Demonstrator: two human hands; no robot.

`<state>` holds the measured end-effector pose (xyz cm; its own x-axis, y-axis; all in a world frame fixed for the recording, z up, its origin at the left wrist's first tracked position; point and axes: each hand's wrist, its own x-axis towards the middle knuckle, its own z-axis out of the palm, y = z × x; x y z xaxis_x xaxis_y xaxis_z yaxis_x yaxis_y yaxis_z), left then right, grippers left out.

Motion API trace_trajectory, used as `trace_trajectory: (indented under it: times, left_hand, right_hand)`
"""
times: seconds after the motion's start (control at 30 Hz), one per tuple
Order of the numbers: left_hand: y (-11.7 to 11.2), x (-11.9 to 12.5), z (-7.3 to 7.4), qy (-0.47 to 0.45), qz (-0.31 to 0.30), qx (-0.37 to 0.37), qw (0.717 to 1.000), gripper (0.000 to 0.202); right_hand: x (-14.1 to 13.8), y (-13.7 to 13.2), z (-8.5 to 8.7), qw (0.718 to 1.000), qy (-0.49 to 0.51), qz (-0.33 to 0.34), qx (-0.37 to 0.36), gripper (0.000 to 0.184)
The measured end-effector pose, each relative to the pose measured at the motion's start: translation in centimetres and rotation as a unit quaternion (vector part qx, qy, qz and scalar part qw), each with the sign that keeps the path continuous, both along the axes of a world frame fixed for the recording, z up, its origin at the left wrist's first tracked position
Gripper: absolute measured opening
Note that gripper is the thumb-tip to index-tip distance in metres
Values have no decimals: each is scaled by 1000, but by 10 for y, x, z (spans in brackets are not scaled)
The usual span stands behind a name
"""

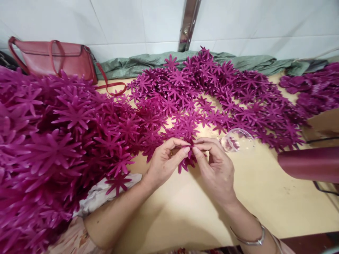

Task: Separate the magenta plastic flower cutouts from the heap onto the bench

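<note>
Near the middle of the table, my left hand [169,158] and my right hand [215,162] meet with thumbs and fingers pinched. Between them is a magenta artificial flower piece [185,166] with narrow, rounded petals, gripped from both sides. The fingertips hide its centre. Just beyond my hands, more loose magenta flower pieces [182,127] lie flat and overlapping. A small clear plastic tub [249,141] stands to the right of my right hand, with small dark bits by it that I cannot make out.
A large heap of flower pieces [58,151] fills the left side; another pile [201,77] spreads along the back. A red handbag [58,58] leans at the back left. Green cloth [119,67] lines the wall. At right lies a dark red roll [309,165] on the table [265,201].
</note>
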<state>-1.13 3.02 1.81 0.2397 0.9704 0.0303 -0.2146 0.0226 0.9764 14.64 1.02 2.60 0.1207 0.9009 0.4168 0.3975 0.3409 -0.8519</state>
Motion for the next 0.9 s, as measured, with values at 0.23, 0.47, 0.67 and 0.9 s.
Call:
trace_trajectory:
  times: [0.23, 0.47, 0.67, 0.9]
  left_hand:
    - [6, 1, 0, -80, -2, -67, 995, 31]
    - [12, -1, -1, -145, 135, -62, 978, 32]
    - [13, -1, 2, -183, 159, -71, 967, 37]
    - [9, 1, 3, -99, 120, -62, 986, 31]
  right_hand:
    - [4, 4, -6, 978, 167, 49, -113, 13]
    - [8, 8, -14, 957, 261, -1, -126, 20]
    - [3, 5, -11, 991, 105, 0, -84, 11]
    - [1, 2, -4, 995, -90, -26, 45, 7]
